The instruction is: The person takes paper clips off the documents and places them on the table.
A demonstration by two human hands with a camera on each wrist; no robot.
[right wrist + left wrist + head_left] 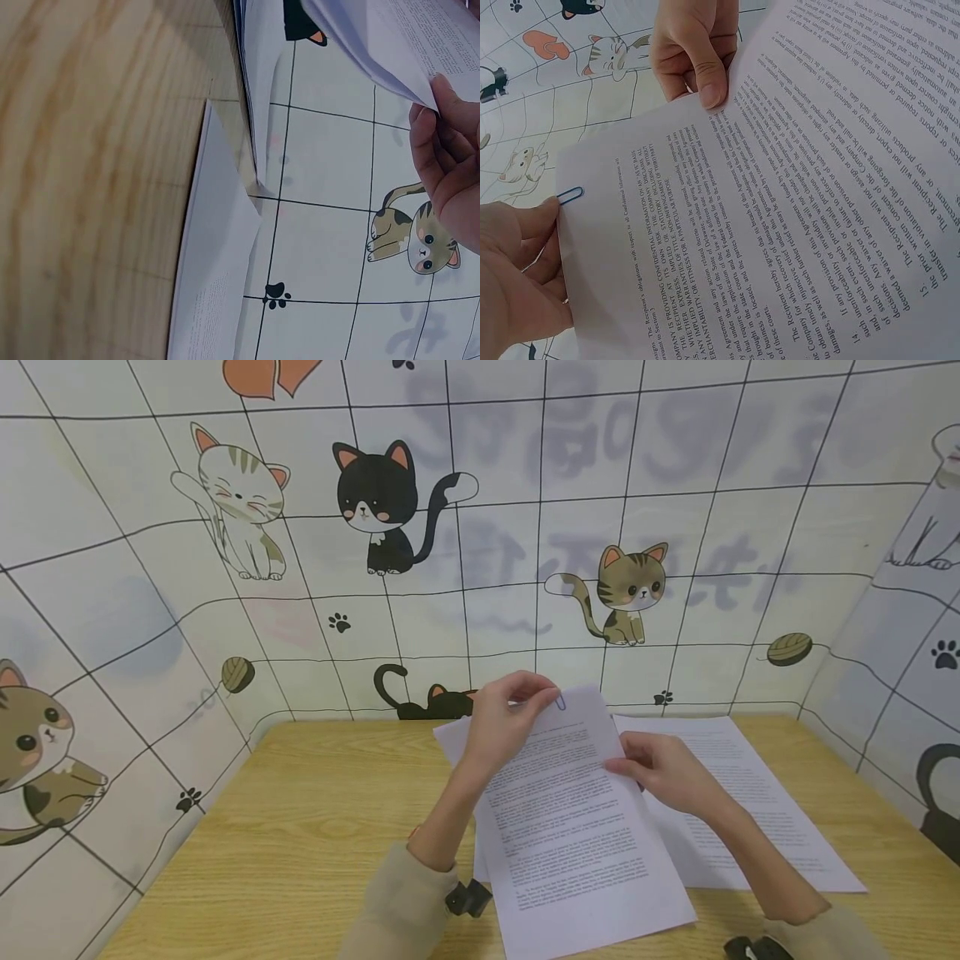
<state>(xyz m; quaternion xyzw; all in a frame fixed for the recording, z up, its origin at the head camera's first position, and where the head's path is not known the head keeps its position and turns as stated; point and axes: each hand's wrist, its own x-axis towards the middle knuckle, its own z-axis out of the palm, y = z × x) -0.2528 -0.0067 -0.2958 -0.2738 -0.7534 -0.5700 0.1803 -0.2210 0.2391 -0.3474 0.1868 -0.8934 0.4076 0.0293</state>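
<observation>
A printed sheaf of paper (570,827) is held up at a tilt over the table by both hands. My left hand (502,714) pinches its top edge, thumb and finger right at a blue paper clip (571,195) that sits over that edge. My right hand (663,768) grips the sheaf's right edge, thumb on the printed face (780,172) and the other fingers behind. In the right wrist view the right hand (454,165) holds the paper's edge between thumb and fingers.
A second printed stack (750,827) lies on the wooden table (315,810) at the right. More white paper (450,739) shows behind the held sheaf. A cat-patterned wall covering (495,552) rises at the table's back edge.
</observation>
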